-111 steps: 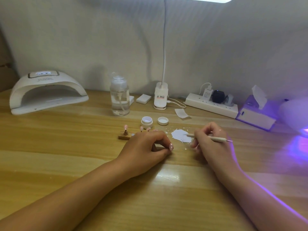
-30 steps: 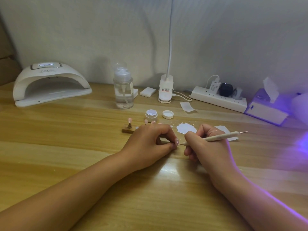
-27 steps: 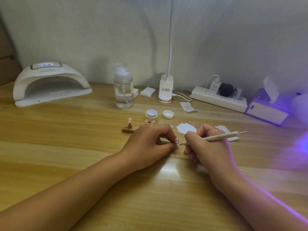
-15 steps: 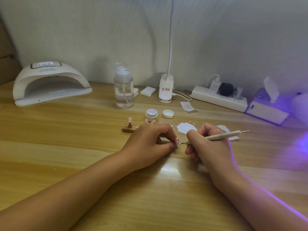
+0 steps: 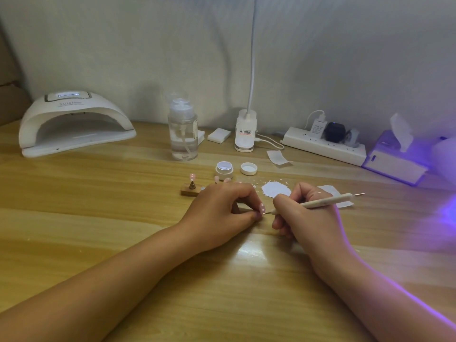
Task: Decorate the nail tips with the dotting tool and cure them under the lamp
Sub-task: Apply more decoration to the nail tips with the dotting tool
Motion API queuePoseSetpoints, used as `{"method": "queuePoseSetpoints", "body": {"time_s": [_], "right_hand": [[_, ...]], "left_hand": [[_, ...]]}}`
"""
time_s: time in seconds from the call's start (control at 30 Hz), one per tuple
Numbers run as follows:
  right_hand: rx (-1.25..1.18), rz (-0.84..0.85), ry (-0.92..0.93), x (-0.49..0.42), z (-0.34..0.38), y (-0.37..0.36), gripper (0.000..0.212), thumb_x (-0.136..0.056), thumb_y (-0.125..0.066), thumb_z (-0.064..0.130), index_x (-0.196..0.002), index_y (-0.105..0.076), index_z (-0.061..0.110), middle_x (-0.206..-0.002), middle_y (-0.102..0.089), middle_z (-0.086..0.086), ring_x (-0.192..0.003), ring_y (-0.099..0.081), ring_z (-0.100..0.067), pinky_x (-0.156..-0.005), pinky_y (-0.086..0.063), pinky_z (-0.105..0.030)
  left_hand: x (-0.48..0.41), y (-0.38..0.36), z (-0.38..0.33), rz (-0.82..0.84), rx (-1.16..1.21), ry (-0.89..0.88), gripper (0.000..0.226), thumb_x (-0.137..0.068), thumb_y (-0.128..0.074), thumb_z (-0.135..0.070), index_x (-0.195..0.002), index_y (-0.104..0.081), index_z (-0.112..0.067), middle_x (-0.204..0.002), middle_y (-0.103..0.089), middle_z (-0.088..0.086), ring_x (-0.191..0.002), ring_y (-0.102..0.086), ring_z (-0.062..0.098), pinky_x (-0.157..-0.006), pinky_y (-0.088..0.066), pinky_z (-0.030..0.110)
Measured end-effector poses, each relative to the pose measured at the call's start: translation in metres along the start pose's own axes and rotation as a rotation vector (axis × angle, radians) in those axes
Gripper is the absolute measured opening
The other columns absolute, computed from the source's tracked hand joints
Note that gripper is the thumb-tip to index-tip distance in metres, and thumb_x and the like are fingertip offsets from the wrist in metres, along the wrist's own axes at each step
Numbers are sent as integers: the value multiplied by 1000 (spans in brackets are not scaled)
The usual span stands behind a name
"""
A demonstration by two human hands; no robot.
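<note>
Head view, looking down on the wooden table. Pinching a pink nail tip between the curled thumb and forefinger of the left hand, low over the wood, a few white dots already on it. Gripping the dotting tool pen-style in the right hand, point right at the tip's edge; touching or just off, hard to call. Looks like mid-dotting. Best done lightly: brace both hands on the table, touch straight down, lift clean, no dragging. Reload from the white gel puddle just behind, near the open pot and its lid. Another pink tip upright on a small wooden stand behind the left knuckles. Well off at far left, the white curing lamp, mouth open for the finished tips.
</note>
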State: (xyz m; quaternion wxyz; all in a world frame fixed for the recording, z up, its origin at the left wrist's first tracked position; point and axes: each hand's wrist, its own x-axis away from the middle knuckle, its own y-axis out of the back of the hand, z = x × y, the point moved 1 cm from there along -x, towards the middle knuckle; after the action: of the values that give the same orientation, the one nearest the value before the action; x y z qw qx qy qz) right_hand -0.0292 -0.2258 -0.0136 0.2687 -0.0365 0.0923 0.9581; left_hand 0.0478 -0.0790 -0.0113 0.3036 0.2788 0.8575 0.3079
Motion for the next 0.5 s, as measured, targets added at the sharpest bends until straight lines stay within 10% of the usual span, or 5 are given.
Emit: {"method": "queuePoseSetpoints", "body": {"time_s": [0.2, 0.5], "right_hand": [[-322, -125, 0, -1, 4, 7, 36, -86, -55, 2, -57, -43, 19, -42, -50, 0, -35, -44, -6, -34, -31, -16], [-381, -375, 135, -22, 8, 32, 29, -95, -63, 37, -76, -46, 24, -42, -40, 10, -37, -33, -3, -36, -26, -14]], "left_hand": [[0, -1, 1, -13, 31, 5, 19, -84, -75, -19, -79, -66, -35, -77, -64, -32, -60, -59, -4, -93, -8, -9], [2, -3, 0, -119, 149, -47, 24, -83, -74, -11, -79, -66, -34, -80, -68, -25, -56, -58, -1, -64, -39, 5]]}}
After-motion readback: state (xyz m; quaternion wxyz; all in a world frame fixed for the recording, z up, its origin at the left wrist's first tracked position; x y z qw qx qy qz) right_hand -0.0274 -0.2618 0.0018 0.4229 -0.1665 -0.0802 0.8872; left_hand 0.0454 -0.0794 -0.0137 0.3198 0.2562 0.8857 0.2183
